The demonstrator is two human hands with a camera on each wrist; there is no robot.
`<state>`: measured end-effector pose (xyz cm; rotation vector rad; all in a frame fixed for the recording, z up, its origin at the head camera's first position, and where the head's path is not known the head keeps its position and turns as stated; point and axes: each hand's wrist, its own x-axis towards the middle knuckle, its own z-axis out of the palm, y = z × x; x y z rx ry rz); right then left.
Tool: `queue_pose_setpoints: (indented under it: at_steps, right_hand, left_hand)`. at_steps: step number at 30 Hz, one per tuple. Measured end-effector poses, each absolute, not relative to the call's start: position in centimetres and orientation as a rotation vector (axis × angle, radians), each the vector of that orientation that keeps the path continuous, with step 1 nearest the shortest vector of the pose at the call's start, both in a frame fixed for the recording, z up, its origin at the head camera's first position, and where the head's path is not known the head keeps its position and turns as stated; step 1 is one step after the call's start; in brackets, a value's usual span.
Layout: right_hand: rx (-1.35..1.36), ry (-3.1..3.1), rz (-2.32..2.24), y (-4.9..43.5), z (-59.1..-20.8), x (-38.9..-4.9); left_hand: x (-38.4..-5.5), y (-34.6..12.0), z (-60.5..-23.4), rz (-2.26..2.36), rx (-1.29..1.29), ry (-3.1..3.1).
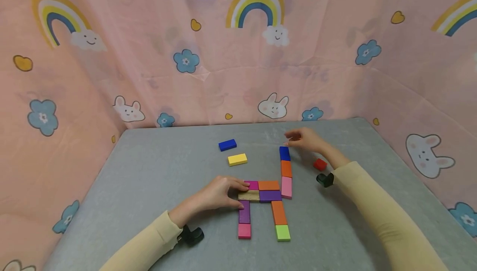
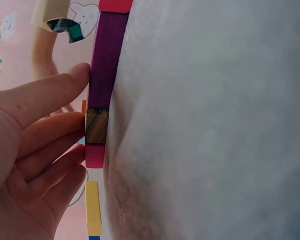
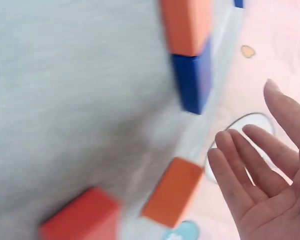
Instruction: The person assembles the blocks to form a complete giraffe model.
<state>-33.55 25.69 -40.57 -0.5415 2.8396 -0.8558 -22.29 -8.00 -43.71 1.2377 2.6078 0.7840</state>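
Note:
Flat coloured blocks lie joined in a figure on the table. My left hand [image 1: 220, 192] rests its fingertips on the left end of the figure, by the magenta block [image 1: 253, 185], the bare wooden block [image 1: 250, 196] and the purple block [image 1: 244, 212]. In the left wrist view its fingers are extended and grip nothing. My right hand [image 1: 307, 139] hovers just beyond the blue block [image 1: 284, 153] that tops the right-hand column. Its fingers are spread and hold nothing in the right wrist view. Below that blue block come an orange block [image 1: 286, 169] and a pink block [image 1: 286, 187].
Loose blue [image 1: 227, 145] and yellow [image 1: 237, 159] blocks lie behind the figure. A red block [image 1: 319, 164] sits under the right forearm, and a loose orange block [image 3: 174, 192] shows near the right hand. A patterned pink curtain [image 1: 208, 93] hangs behind the grey table [image 1: 156, 159].

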Motion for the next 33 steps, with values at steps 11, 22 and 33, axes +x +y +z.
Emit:
queue_pose_setpoints:
  at_steps: [11, 22, 33]
  right_hand:
    - [-0.82, 2.67, -0.815, 18.8, -40.6, -35.3]
    - [-1.015, 2.49, -0.749, 15.1, -41.4, -34.8]
    - [-0.958, 2.404, -0.786, 15.3, -41.4, -32.6]
  left_hand:
    - [-22.5, -7.9, -44.0, 0.781, 1.253, 2.606]
    - [-22.6, -7.8, -44.0, 0.793, 1.287, 2.61]
    - [-22.6, -8.1, -44.0, 0.804, 1.291, 2.607]
